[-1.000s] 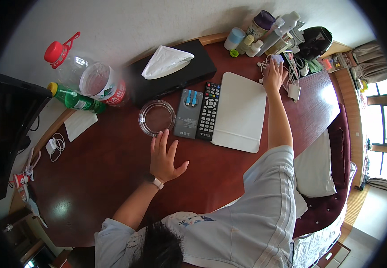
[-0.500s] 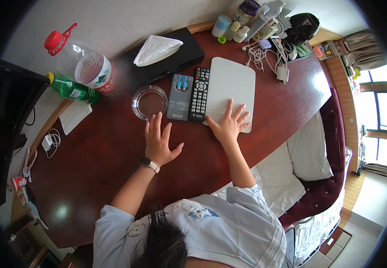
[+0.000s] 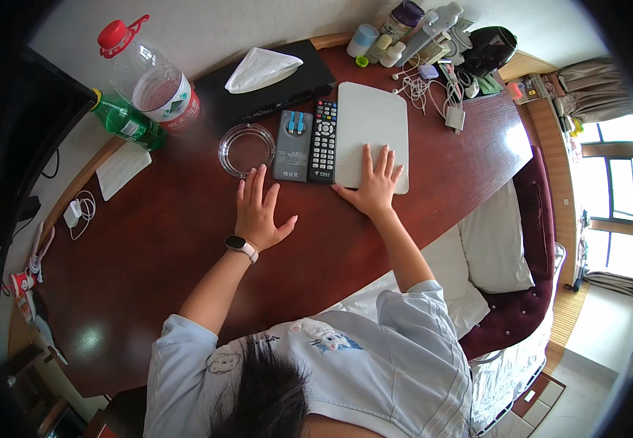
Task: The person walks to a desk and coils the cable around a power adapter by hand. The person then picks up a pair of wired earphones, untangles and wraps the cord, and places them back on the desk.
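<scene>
My right hand lies with fingers outstretched on the near part of a flat off-white slab with rounded corners. Its thumb points toward the slab's lower left corner. Directly left of the slab is a black remote control with coloured buttons on top. Beside that lies a flat grey rectangular device with two blue tabs. A round clear glass ashtray comes last in the row. Just below the ashtray, my left hand holds nothing, fingers extended and thumb apart; a watch is on its wrist.
Behind the row stands a black box with white tissue. A large red-capped bottle and a green bottle are at the left, near a black screen. White cables and several small bottles crowd the back right of the brown table.
The slab sits straighter and closer alongside the remote control. My right hand's fingers have drawn nearer together on it. My left hand keeps about the same place, and the whole view has shifted slightly.
</scene>
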`<state>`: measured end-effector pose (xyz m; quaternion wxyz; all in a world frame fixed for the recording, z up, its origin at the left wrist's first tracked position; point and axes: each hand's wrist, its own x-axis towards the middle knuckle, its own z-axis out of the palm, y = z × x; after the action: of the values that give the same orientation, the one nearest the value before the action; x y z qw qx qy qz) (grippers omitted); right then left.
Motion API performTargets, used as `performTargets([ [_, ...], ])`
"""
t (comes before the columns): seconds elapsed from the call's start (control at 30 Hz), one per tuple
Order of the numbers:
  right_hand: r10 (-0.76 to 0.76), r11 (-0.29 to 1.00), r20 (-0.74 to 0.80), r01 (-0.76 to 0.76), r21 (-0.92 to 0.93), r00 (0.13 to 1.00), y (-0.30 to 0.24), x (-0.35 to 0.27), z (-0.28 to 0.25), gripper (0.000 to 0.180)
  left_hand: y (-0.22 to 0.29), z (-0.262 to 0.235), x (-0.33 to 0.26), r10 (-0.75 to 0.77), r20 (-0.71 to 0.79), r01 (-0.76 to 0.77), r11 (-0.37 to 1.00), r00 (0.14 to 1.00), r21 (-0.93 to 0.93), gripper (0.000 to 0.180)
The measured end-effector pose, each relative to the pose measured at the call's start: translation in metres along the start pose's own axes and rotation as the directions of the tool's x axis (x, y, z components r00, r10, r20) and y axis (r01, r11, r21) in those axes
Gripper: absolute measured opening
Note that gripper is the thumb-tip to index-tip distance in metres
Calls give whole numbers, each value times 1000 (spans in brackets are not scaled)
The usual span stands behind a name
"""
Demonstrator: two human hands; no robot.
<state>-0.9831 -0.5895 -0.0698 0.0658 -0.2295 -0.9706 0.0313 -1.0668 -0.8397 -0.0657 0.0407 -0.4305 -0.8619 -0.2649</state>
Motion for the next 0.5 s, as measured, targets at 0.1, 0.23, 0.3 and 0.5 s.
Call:
performTargets([
  [0.1, -64, 998, 14, 64, -14, 998, 17, 10, -4, 107, 1, -2, -2, -8, -10, 9, 1000, 1000, 10, 62],
  [0.23, -172, 985, 27, 172, -22, 985, 49, 25, -2, 106, 2, 1, -1, -16, -8, 15, 1000, 1000, -3, 60],
  [0.3, -242, 970, 27, 242, -9, 970, 65, 33, -4, 105, 2, 1, -1, -18, -5, 17, 1000, 1000, -14, 60],
  [0.5, -240, 970, 44, 242, -34, 970, 70, 41, -4, 105, 0, -1, -2, -10, -19, 9, 1000, 1000, -22, 59],
])
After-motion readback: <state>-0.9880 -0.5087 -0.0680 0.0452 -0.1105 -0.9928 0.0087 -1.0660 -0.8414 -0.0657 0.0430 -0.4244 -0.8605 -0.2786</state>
